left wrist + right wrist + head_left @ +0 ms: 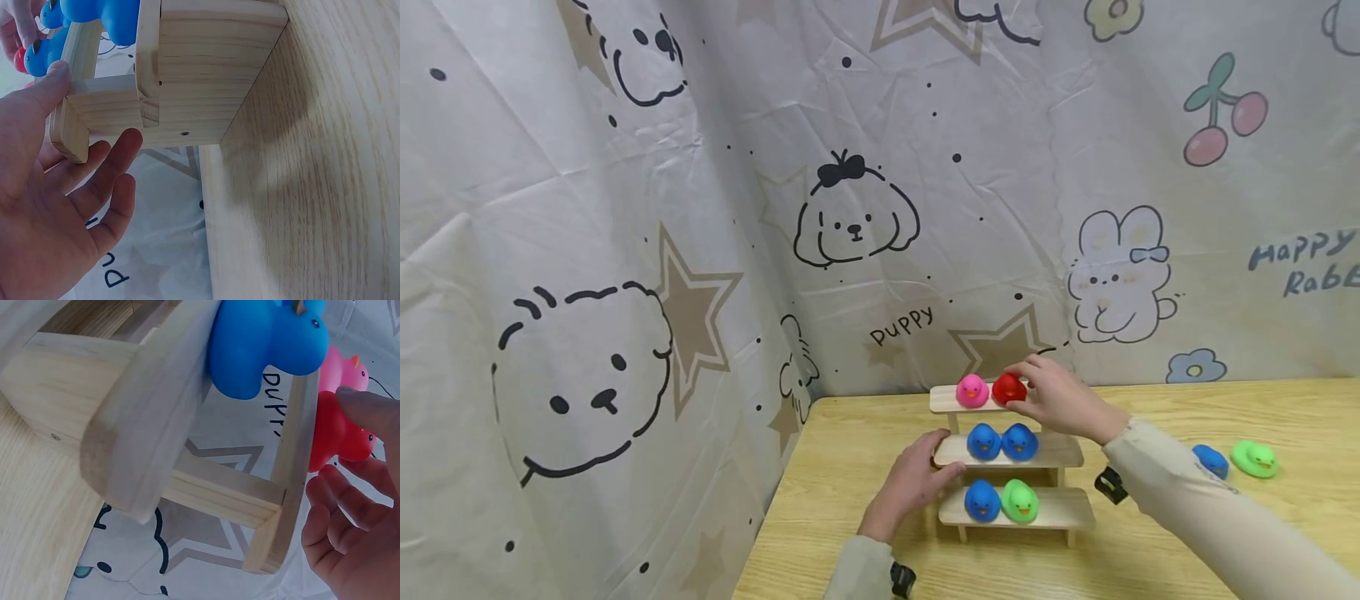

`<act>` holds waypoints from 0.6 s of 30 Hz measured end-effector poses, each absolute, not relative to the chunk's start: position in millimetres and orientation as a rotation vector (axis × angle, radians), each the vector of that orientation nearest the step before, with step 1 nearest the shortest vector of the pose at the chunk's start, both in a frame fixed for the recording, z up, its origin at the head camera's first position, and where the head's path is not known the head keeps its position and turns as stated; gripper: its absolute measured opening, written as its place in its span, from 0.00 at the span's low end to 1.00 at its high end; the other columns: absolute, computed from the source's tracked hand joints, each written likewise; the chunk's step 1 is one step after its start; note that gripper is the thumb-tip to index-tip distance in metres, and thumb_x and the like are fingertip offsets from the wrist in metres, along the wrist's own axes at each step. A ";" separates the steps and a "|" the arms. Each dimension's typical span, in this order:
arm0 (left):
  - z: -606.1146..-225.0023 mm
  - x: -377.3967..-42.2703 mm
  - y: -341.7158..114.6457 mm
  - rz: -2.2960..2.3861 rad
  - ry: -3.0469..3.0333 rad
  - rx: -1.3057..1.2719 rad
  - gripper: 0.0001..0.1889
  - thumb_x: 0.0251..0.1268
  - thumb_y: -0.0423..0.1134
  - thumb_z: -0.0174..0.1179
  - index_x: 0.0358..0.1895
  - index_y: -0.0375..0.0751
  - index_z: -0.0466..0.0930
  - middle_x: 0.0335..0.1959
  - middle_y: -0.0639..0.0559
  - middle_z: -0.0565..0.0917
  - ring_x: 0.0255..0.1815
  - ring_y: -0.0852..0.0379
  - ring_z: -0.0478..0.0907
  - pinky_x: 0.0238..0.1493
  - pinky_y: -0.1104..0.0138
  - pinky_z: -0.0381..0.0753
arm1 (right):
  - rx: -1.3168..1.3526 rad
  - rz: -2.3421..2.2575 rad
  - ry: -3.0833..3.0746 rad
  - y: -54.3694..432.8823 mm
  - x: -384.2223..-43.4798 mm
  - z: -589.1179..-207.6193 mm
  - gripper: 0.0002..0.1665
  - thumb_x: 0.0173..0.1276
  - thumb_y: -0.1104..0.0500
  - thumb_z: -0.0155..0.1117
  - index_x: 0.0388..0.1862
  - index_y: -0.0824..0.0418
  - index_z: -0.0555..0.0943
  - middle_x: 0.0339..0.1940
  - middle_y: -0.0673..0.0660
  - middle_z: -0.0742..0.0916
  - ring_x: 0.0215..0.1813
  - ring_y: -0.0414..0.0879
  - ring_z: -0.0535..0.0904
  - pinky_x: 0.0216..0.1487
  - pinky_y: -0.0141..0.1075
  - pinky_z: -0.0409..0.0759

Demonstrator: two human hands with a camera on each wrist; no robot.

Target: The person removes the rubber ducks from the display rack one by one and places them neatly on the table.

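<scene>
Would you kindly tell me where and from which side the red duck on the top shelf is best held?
I'd grip the red duck by its rounded body, thumb in front and fingers behind, coming from the right, where the right hand is. The pink duck sits close on the left, while the top shelf looks bare to the right.

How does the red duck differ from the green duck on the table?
Color: the red duck is deep red; the green duck is bright lime.
Place: the red duck is at the top shelf; the green duck is on the table.
Contact: the right hand pinches the red duck; no hand touches the green duck.
Shared: both are toy ducks.
</scene>
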State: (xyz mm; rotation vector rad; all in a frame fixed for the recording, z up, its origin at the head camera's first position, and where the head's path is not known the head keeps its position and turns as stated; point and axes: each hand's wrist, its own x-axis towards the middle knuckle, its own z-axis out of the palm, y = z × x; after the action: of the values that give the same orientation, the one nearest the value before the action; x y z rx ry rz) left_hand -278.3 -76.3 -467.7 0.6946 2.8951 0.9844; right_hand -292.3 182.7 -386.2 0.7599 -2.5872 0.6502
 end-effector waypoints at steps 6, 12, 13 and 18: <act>-466.8 -278.2 -75.9 0.992 2.897 0.688 0.31 0.64 0.58 0.57 0.65 0.44 0.68 0.56 0.51 0.75 0.46 0.58 0.75 0.47 0.64 0.76 | 0.752 0.654 -2.582 181.3 -293.9 -387.5 0.23 0.55 0.57 0.75 0.47 0.66 0.80 0.36 0.54 0.79 0.33 0.46 0.74 0.32 0.35 0.76; -465.2 -276.9 -75.6 1.003 2.894 0.667 0.31 0.64 0.57 0.58 0.65 0.44 0.68 0.57 0.50 0.75 0.46 0.57 0.75 0.47 0.64 0.76 | 0.726 0.673 -2.601 179.7 -294.6 -386.9 0.22 0.55 0.56 0.74 0.46 0.64 0.80 0.36 0.54 0.78 0.34 0.49 0.74 0.32 0.35 0.75; -465.0 -277.0 -75.5 1.001 2.894 0.665 0.31 0.64 0.57 0.58 0.65 0.44 0.68 0.57 0.50 0.75 0.46 0.57 0.75 0.47 0.64 0.76 | 0.720 0.674 -2.604 179.6 -294.6 -386.5 0.21 0.55 0.55 0.74 0.45 0.64 0.81 0.35 0.54 0.78 0.34 0.49 0.74 0.32 0.35 0.75; -465.4 -276.6 -75.1 0.995 2.900 0.666 0.30 0.64 0.56 0.58 0.64 0.43 0.68 0.56 0.50 0.75 0.46 0.57 0.75 0.47 0.64 0.76 | 0.698 0.681 -2.619 178.8 -294.1 -385.9 0.21 0.56 0.54 0.74 0.45 0.64 0.81 0.34 0.53 0.78 0.33 0.48 0.73 0.31 0.35 0.74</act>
State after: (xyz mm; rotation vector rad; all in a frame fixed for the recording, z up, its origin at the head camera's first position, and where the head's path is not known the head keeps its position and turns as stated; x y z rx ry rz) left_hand -276.6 -75.1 -465.4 0.6657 2.9005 0.9949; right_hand -294.1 178.8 -385.9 0.6978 -2.6193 0.6815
